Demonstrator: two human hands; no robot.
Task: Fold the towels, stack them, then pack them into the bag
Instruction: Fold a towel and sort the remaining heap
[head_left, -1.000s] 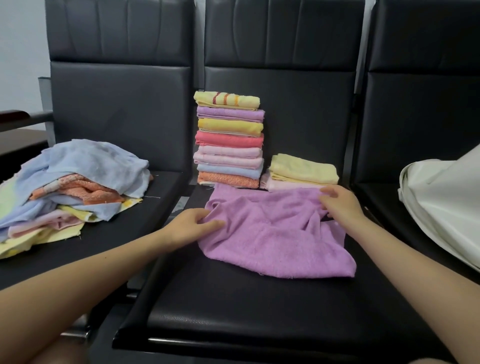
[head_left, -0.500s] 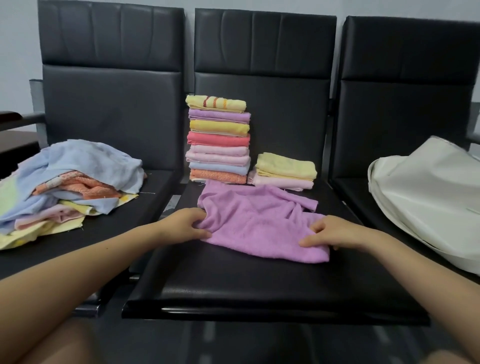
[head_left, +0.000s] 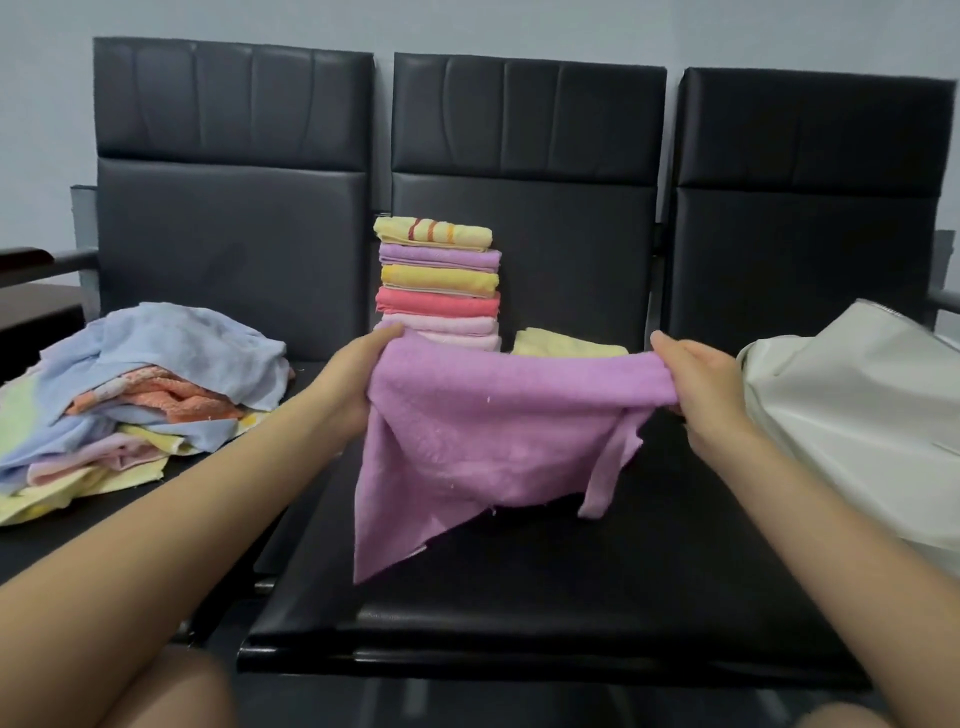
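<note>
Left hand, right hand gripping purple towel (lifted, hanging)

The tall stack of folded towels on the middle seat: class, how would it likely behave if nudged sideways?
The tall stack of folded towels is narrow for its height, so it would probably lean or topple. Its soft layers sit slightly uneven, so upper towels may slide off separately. Being cloth, nothing would likely break.
</note>
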